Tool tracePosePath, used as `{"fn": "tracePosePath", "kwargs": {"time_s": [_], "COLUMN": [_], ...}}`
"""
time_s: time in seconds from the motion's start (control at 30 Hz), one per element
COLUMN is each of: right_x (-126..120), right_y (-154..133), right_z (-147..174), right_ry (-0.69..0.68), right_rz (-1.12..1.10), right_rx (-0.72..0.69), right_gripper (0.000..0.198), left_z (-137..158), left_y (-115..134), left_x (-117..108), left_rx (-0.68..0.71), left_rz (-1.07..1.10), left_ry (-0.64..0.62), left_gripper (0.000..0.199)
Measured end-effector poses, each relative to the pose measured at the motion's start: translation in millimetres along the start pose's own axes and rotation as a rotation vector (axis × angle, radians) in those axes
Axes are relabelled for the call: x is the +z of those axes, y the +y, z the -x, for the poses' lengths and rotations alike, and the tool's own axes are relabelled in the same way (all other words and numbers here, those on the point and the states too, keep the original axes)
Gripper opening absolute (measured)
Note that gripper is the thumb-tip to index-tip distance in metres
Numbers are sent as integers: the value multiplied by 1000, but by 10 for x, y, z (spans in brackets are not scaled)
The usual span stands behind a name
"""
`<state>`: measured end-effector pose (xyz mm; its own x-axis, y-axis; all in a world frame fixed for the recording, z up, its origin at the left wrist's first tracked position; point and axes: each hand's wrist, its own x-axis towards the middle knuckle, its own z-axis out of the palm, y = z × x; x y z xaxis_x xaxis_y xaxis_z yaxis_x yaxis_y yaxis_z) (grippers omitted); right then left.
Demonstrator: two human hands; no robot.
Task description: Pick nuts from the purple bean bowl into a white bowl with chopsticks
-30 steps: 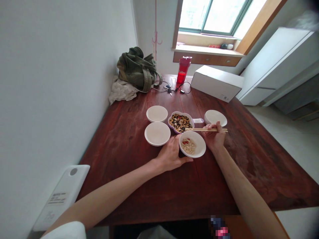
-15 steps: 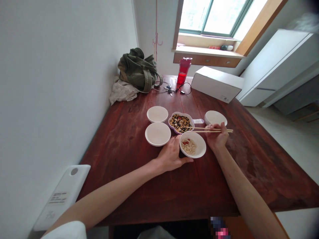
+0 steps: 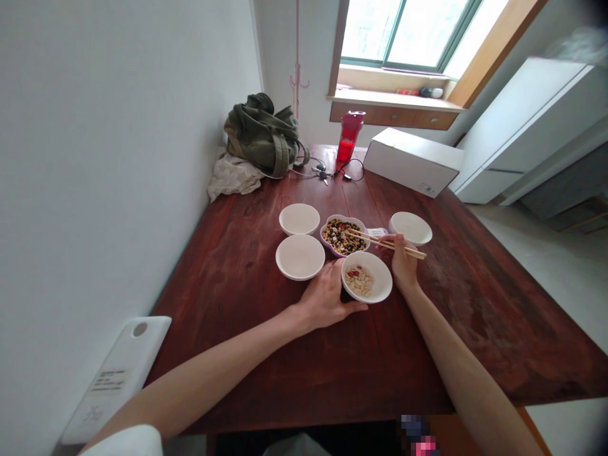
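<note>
My left hand [image 3: 329, 297] is wrapped round the left side of a white bowl [image 3: 382, 280]. Pale flat seeds [image 3: 360, 283] and a few red pieces lie inside that bowl. My right hand [image 3: 403, 263] grips a pair of wooden chopsticks [image 3: 401, 247], whose tips reach into a flower-shaped purple-edged dish [image 3: 329, 246]. Mixed beans and grains [image 3: 342, 237], black, yellow and reddish, fill the dish. Whether the tips pinch anything is too small to tell. A label-like white handle [image 3: 377, 232] sticks out at the dish's right.
Two white bowls, a nearer one [image 3: 300, 257] and a farther one [image 3: 299, 219], stand left of the dish. Another bowl [image 3: 411, 228] is at the right. Toward the back are a green bag [image 3: 261, 136], keys [image 3: 323, 174], a red bottle [image 3: 349, 137] and a white box [image 3: 413, 161].
My right hand has shifted left with the chopsticks, which now slant, their tips farther into the dish of beans. My left hand stays on the bowl.
</note>
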<state>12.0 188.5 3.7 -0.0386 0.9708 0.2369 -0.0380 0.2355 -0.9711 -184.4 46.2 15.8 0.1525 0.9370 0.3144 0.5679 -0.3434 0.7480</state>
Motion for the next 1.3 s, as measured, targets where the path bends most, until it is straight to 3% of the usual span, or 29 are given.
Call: {"fn": "tracePosePath", "kwargs": {"time_s": [0.87, 1.13, 1.3], "right_x": [-7, 6, -44], "right_y": [63, 13, -12], "right_z": [-12, -4, -49], "right_ry": [-67, -41, 14], "right_rz": [90, -19, -304], "right_rx": [-41, 24, 115], "right_gripper": [51, 50, 46], "left_z": [-7, -4, -9], "left_y": [22, 19, 49], "left_x": [-15, -12, -36], "left_rx": [5, -8, 5], "left_rz": [-21, -27, -9], "left_ry": [-13, -3, -6], "left_gripper": [101, 100, 96]}}
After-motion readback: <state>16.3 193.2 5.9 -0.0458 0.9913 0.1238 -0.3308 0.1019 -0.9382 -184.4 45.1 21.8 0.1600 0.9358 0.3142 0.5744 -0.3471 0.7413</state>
